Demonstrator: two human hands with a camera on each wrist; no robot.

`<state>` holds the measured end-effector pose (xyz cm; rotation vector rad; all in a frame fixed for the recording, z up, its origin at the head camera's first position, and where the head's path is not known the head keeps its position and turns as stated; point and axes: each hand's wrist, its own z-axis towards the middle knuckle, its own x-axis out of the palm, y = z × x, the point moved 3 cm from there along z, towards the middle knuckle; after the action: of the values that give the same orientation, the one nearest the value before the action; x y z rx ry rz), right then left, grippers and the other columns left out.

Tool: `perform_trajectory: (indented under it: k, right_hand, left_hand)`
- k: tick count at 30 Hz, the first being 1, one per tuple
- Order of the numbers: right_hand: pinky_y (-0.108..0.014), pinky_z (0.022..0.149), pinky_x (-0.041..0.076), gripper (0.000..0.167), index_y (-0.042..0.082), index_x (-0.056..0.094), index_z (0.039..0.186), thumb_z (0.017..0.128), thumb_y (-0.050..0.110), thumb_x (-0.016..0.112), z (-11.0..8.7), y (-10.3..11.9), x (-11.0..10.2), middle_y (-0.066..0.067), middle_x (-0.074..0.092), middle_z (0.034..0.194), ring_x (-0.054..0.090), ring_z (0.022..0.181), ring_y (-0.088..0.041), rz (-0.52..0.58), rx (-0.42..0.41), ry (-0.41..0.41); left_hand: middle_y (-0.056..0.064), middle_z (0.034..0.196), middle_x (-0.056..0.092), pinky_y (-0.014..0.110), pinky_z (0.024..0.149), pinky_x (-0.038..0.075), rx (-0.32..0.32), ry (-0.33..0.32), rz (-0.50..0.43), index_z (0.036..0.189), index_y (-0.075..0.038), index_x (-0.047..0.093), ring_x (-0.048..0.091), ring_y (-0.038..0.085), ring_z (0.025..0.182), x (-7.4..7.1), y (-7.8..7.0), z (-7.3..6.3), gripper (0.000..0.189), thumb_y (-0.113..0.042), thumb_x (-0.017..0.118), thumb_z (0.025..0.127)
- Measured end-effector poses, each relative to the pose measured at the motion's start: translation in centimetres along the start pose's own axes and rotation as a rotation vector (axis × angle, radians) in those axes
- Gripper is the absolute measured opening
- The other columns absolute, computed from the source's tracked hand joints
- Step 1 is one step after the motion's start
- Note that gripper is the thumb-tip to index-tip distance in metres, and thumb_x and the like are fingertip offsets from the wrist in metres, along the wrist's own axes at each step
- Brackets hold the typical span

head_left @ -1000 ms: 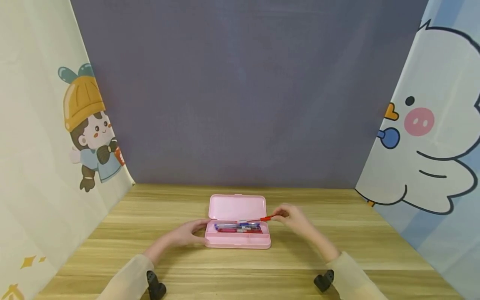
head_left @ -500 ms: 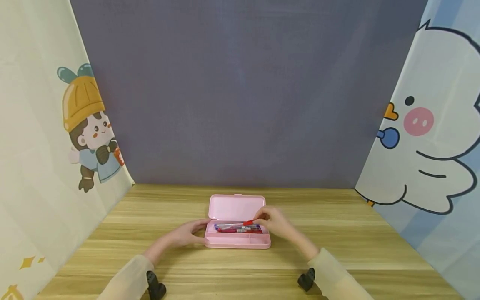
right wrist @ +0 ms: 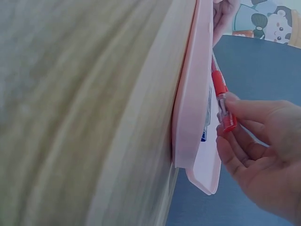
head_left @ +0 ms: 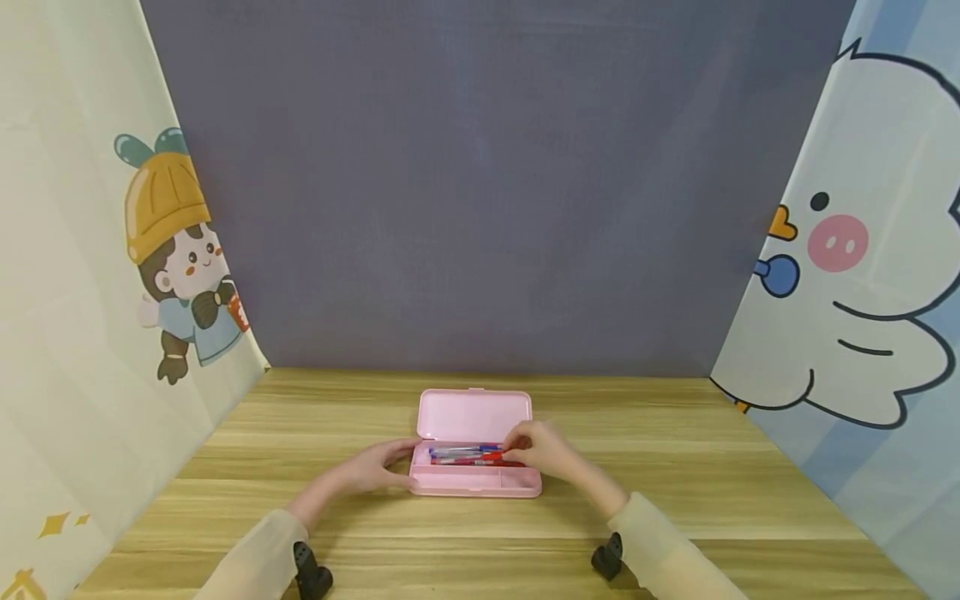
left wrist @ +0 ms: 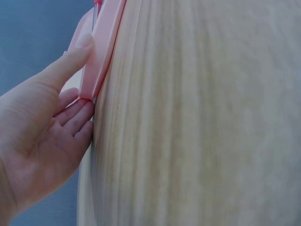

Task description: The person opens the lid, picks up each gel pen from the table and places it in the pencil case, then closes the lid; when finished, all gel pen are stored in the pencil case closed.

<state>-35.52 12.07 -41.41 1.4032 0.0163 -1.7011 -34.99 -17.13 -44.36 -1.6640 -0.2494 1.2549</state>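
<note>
An open pink pencil case [head_left: 457, 482] lies on the table, its lid [head_left: 474, 414] folded back behind it. My left hand [head_left: 367, 469] holds the case's left end, thumb at the front corner and fingers at the back; in the left wrist view the thumb presses its wall. Over the long compartment, my right hand [head_left: 546, 450] pinches a pen with a clear barrel and red ends [right wrist: 223, 101] between thumb and fingers. Several blue and red pens [head_left: 461, 454] lie in that compartment, partly hidden by the right hand.
Two small front compartments [head_left: 457, 477] run along the case's near side. The wood-grain table [head_left: 480, 550] extends around the case. A dark grey backdrop [head_left: 480, 208] stands behind, with cartoon-printed curtains [head_left: 862, 292] at the sides.
My right hand has moved left and slightly down with the red pen, from beyond the case's right side to over the long compartment. The left hand has stayed in place.
</note>
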Motion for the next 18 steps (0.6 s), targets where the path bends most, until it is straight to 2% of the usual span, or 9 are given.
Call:
perform_trajectory:
  k: [6,11,18]
  right_hand:
    - [-0.015,0.059,0.047,0.004,0.008,0.07,0.079,0.079,0.01,0.074,0.01,-0.44,0.32,0.002,0.065,0.076,0.051,0.067,0.001,0.002,0.031,0.049]
    - [-0.015,0.06,0.045,0.005,0.007,0.072,0.076,0.079,0.011,0.074,0.01,-0.65,0.4,0.003,0.062,0.074,0.05,0.069,0.0,-0.016,0.023,0.06]
    - [-0.015,0.059,0.043,0.005,0.005,0.073,0.08,0.081,0.01,0.071,0.06,-0.88,0.28,0.003,0.06,0.073,0.047,0.067,0.0,-0.028,0.018,0.072]
  left_hand:
    - [0.026,0.143,0.039,0.052,0.112,0.028,-0.003,0.008,0.002,0.143,0.001,0.034,0.036,0.04,0.134,0.04,0.0,0.02,0.079,-0.028,0.074,0.081]
    - [0.027,0.143,0.039,0.053,0.111,0.028,0.004,0.009,0.03,0.142,0.002,0.034,0.036,0.041,0.133,0.02,-0.15,-0.09,0.079,-0.028,0.073,0.081]
    - [0.025,0.144,0.039,0.053,0.112,0.027,-0.009,0.006,0.004,0.143,0.001,0.034,0.035,0.039,0.134,0.01,-0.24,-0.16,0.078,-0.028,0.074,0.081]
